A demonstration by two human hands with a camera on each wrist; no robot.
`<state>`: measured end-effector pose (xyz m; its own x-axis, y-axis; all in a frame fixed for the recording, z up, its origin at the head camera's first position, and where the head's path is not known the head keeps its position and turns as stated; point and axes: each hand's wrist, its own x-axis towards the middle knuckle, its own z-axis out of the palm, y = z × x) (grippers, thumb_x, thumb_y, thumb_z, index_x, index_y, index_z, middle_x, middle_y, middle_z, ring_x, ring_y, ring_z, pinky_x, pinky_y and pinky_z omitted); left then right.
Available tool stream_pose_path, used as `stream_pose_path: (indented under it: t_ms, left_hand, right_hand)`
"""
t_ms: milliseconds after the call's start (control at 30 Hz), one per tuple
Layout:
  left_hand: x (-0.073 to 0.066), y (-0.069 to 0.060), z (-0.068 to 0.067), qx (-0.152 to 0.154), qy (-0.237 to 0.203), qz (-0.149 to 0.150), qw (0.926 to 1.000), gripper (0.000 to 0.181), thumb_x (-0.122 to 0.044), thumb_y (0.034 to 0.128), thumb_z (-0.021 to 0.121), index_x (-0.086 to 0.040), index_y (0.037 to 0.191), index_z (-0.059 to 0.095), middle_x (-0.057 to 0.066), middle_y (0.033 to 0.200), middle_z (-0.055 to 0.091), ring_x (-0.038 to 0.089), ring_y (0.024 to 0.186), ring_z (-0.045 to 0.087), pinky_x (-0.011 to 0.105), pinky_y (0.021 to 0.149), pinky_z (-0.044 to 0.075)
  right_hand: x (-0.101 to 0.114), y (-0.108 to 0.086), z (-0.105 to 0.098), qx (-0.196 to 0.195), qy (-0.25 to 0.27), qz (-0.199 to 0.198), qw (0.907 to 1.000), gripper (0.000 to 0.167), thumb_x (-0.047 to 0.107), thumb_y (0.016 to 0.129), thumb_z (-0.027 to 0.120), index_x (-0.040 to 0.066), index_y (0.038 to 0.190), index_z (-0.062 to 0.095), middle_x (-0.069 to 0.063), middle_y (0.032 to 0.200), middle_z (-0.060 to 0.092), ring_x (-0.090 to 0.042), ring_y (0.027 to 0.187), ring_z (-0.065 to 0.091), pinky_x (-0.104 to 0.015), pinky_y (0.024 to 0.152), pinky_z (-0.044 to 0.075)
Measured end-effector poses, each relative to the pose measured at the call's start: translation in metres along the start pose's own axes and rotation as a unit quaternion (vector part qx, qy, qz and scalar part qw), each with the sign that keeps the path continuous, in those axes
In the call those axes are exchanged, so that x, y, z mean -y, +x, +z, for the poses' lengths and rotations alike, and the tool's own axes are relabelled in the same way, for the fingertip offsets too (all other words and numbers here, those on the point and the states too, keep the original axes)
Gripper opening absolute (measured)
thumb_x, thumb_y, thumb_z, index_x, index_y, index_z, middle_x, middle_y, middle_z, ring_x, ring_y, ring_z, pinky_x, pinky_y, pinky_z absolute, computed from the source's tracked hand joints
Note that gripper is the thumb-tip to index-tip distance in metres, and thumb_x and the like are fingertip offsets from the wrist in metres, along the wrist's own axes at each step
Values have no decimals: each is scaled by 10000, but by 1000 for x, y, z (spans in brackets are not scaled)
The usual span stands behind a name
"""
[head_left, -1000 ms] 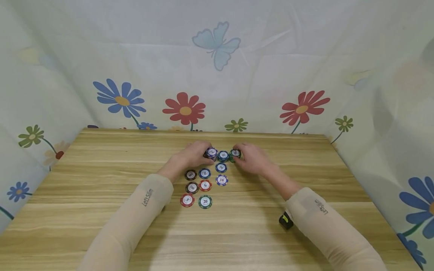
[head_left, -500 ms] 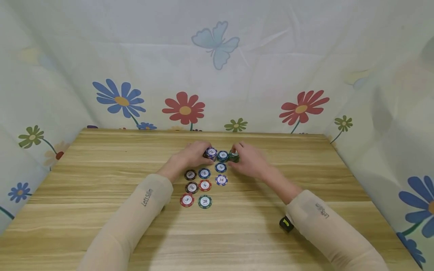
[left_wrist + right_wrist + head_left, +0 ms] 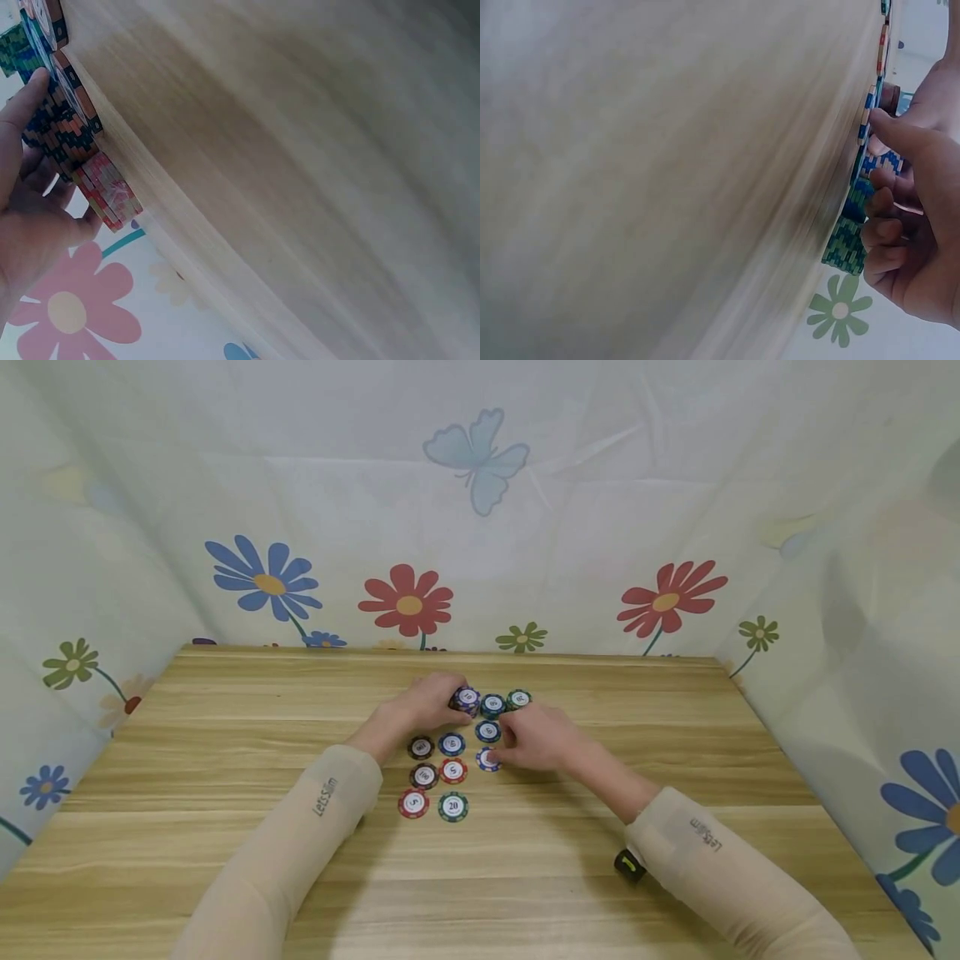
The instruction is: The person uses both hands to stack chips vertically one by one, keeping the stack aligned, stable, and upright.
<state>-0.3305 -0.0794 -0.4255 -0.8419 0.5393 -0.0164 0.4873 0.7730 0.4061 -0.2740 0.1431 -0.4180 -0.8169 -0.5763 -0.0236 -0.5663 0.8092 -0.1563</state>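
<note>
My left hand [image 3: 427, 702] grips a stack of chips topped by a purple 10 [image 3: 467, 697]. Beside it stand a blue-topped stack [image 3: 492, 704] and a green-topped stack [image 3: 519, 698]. My right hand [image 3: 543, 739] has its thumb on a single flat 10 chip [image 3: 486, 762], its other fingers loosely bent. A flat blue 50 chip [image 3: 487, 732] lies just beyond that chip. In the left wrist view, a red stack [image 3: 109, 191] stands by the left fingers [image 3: 30, 94]; the right wrist view shows the green stack [image 3: 845, 247] near the right fingers [image 3: 885, 232].
Nearer and left on the wooden table [image 3: 525, 893] lie single chips: two black [image 3: 422, 747], one blue [image 3: 452, 744], two red [image 3: 414, 803] and one green 20 [image 3: 453, 807]. A small black object [image 3: 628, 865] is beside the right sleeve. Flowered cloth [image 3: 480, 543] surrounds the table.
My right hand has left the green-topped stack and come nearer, its thumb now on the flat 10 chip. My left hand has stayed at its stack.
</note>
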Motion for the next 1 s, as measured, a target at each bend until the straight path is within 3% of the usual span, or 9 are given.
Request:
stream_pose_path:
  t_ms: [400, 600, 867, 1000]
  left_hand:
    - [6, -7, -9, 133, -975, -98, 9951, 491, -331, 948, 767, -92, 1329, 568, 71, 1209, 627, 219, 1077, 590, 398, 997, 469]
    - [7, -8, -14, 155, -1053, -46, 9943, 411, -282, 974, 741, -78, 1282, 563, 96, 1221, 625, 233, 1099, 586, 401, 1004, 465]
    - [9, -8, -14, 139, -931, 42, 9956, 362, -277, 988, 723, -86, 1257, 575, 71, 1180, 631, 215, 1064, 585, 383, 978, 470]
    - [11, -7, -15, 110, -914, 107, 9957, 344, -258, 992, 717, -78, 1249, 578, 85, 1181, 632, 224, 1068, 584, 387, 981, 468]
  right_hand:
    - [-4, -4, -1, 84, 118, -103, 9998, 355, 483, 898, 775, 213, 779, 579, 89, 673, 559, -97, 593, 509, -292, 544, 415]
    - [0, -5, -2, 80, 157, -330, 9993, 308, 467, 914, 761, 188, 886, 635, 92, 713, 575, -95, 603, 520, -294, 540, 431]
    - [2, -9, -6, 296, 260, -111, 9992, 273, 420, 915, 776, 172, 924, 661, 70, 715, 571, -114, 618, 516, -309, 551, 414]
    - [3, -9, -7, 346, 289, -204, 9988, 303, 431, 891, 799, 162, 952, 674, 62, 763, 576, -120, 663, 520, -310, 581, 422]
